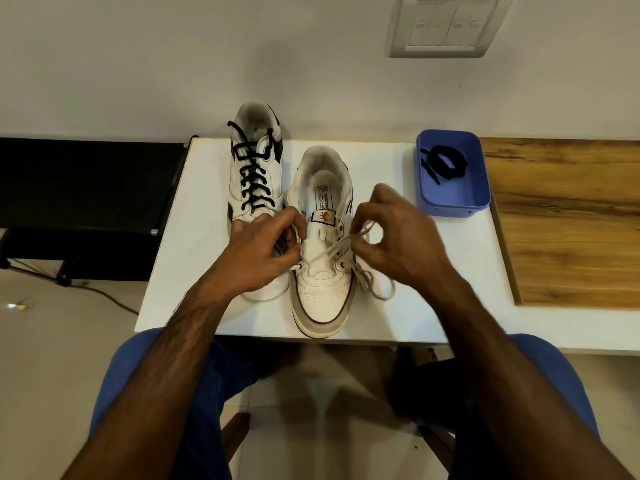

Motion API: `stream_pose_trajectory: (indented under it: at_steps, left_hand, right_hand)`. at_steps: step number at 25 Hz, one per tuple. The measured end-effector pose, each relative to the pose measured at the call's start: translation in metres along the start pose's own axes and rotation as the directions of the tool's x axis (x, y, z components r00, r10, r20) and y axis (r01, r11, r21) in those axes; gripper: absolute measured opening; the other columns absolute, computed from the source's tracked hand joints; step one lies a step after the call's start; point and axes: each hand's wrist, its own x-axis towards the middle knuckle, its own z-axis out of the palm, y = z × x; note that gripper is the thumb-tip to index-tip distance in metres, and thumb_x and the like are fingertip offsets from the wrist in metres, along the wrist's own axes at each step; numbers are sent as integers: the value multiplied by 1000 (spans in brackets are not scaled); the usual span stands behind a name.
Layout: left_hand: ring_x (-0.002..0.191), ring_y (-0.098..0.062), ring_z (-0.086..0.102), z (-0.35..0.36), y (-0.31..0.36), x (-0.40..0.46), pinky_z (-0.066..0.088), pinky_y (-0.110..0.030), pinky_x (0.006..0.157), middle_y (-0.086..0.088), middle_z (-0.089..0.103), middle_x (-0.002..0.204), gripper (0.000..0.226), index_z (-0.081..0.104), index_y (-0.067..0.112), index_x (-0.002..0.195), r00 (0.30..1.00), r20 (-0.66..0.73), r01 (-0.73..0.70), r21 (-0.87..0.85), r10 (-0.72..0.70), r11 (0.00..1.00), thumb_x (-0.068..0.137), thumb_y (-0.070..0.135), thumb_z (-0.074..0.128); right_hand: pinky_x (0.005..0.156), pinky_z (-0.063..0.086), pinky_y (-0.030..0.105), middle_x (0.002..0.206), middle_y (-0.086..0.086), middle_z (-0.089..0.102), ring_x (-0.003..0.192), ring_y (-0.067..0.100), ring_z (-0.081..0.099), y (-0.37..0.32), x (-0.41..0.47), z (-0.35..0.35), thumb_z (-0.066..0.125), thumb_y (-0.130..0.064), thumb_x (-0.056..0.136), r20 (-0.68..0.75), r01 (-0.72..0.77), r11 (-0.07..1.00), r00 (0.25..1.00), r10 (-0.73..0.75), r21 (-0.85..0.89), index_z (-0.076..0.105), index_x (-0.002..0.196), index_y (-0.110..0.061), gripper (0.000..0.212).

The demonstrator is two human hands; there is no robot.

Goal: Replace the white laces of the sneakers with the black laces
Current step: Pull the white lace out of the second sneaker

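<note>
Head view, reading from my left: the far sneaker (255,168) already carries its black lacing and stands at the back left of the white table (194,237), toe toward me. Next comes my left hand (260,251), fingers curled, pinching the white lace (327,252) at the left eyelet row of the near sneaker (322,258). That shoe lies with its long axis running straight away from me, toe at the table's near edge, heel toward the wall. I judge the coming pull turns on this: the lace crosses the tongue side to side, so each hand must draw outward, across the shoe's axis. Only the lower eyelets seem threaded. My right hand (391,240) sits on the other side at about the same height, thumb and forefinger pinching a loop of the same lace just beside the right eyelets; slack trails onto the table beside the toe. Both hands are about equally near. Farther right, well apart from them, the spare black lace (445,162) lies coiled in the blue tray (474,199).
</note>
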Motion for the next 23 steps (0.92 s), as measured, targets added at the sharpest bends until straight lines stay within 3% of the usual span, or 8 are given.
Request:
stream_pose_trajectory:
  at_steps: [2, 6, 10, 14, 17, 20, 23]
  left_hand:
    - [91, -5, 56, 0, 0, 1, 22, -34, 82, 11, 63, 81, 21, 54, 35, 96, 1000, 5, -1, 1, 1, 1000, 91, 18, 65]
    - [93, -4, 56, 1, -1, -1, 25, -36, 86, 13, 64, 82, 14, 53, 36, 97, 1000, 17, -3, -31, 3, 1000, 93, 26, 63]
    - [94, -4, 58, 1, -2, 1, 28, -40, 91, 15, 64, 83, 8, 52, 39, 97, 999, 32, -3, -52, 5, 999, 90, 39, 54]
    - [94, -3, 55, 1, -3, 0, 26, -39, 91, 15, 62, 83, 9, 53, 37, 98, 1000, 23, -3, -43, 4, 999, 89, 40, 53]
    - [94, -4, 56, 1, -6, 0, 25, -40, 93, 14, 63, 84, 7, 53, 38, 97, 1000, 27, -6, -44, 7, 999, 91, 35, 54]
    - [93, -5, 57, 0, -7, 1, 26, -42, 94, 13, 63, 84, 8, 53, 37, 98, 999, 34, -1, -45, 3, 999, 93, 31, 57]
    - [94, -6, 57, 1, -4, 1, 26, -41, 93, 18, 63, 86, 9, 53, 37, 98, 1000, 29, -7, -60, 8, 998, 93, 31, 59]
  right_hand:
    - [57, 51, 34, 91, -10, 48, 79, 13, 55, 12, -1, -11, 73, -36, 83, -62, -75, 997, 995, 76, 20, 70, 94, -27, 15]
    - [64, 50, 32, 101, -9, 52, 93, 14, 57, -17, -6, 12, 73, -32, 86, 73, 89, 995, 993, -92, 44, 70, 116, -27, 30]
    - [58, 40, 29, 94, -2, 52, 87, 19, 57, -31, -7, 39, 73, -24, 86, 145, 147, 989, 979, -146, 5, 75, 104, -24, 17]
    - [57, 44, 29, 95, -4, 53, 83, 18, 58, -27, -4, 31, 71, -28, 85, 131, 177, 984, 976, -174, -13, 72, 94, -22, 11]
    - [56, 42, 27, 91, -11, 48, 79, 11, 53, -4, -1, 5, 71, -33, 83, 3, 22, 1000, 1000, -22, -4, 68, 91, -24, 12]
    - [57, 48, 31, 92, -10, 50, 80, 13, 56, 4, -4, -4, 73, -33, 85, -73, -48, 999, 996, 48, 3, 71, 99, -26, 16]
    - [61, 50, 32, 100, -7, 57, 90, 16, 61, -19, -7, 14, 75, -30, 86, 74, 90, 996, 993, -92, 28, 72, 112, -25, 26]
